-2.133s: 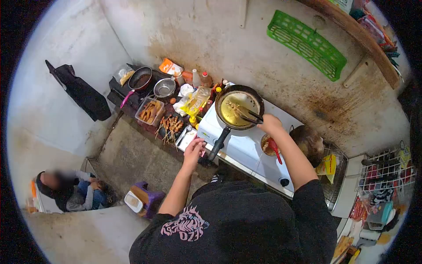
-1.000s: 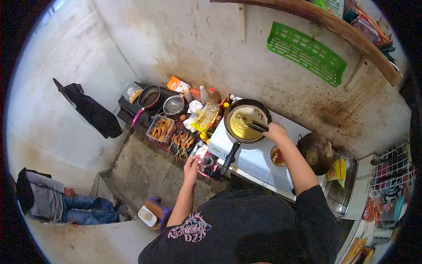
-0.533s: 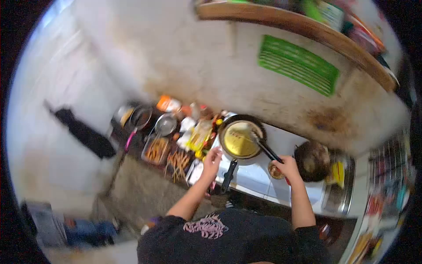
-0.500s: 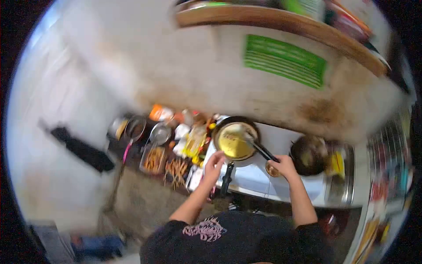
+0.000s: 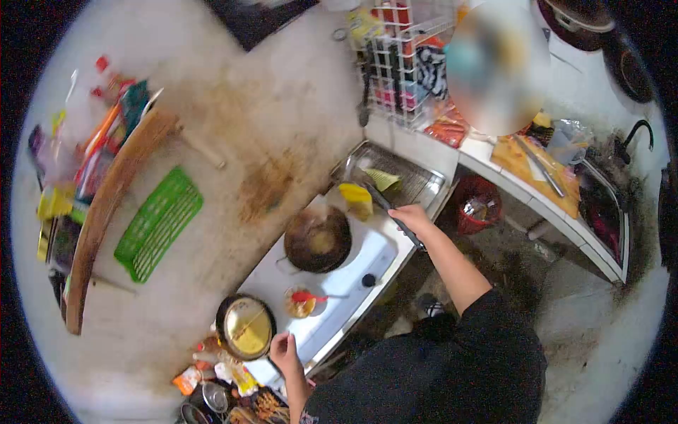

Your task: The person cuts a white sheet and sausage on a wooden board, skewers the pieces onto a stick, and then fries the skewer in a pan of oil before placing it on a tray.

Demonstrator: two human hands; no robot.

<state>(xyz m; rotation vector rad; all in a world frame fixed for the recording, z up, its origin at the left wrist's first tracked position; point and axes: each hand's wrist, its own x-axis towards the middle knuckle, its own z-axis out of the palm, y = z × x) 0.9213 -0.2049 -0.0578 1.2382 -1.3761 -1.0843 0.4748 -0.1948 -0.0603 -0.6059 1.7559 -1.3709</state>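
My right hand (image 5: 415, 221) is closed around a long black-handled utensil (image 5: 382, 201), which looks like tongs. Its far end reaches over the metal tray (image 5: 431, 192) at the end of the counter, where the tip is hard to make out. My left hand (image 5: 285, 355) is beside the frying pan (image 5: 224, 343), its fingers curled; whatever they may hold is hidden. Yellow liquid, which looks like oil, lies in the pan. Between my hands are a dark wok (image 5: 295, 249) and a small bowl (image 5: 289, 305) with a red spoon (image 5: 305, 297).
A yellow packet (image 5: 359, 200) lies between wok and tray. To the right are a red bin (image 5: 480, 212), a cutting board (image 5: 519, 166) with a knife (image 5: 547, 174), and a sink. Packets and strainers crowd the lower left. A wooden shelf (image 5: 106, 212) juts from the wall.
The view has turned to the right. My right hand has carried the utensil from above the frying pan to the metal tray. My left hand stays near the pan, its fingers now more curled.
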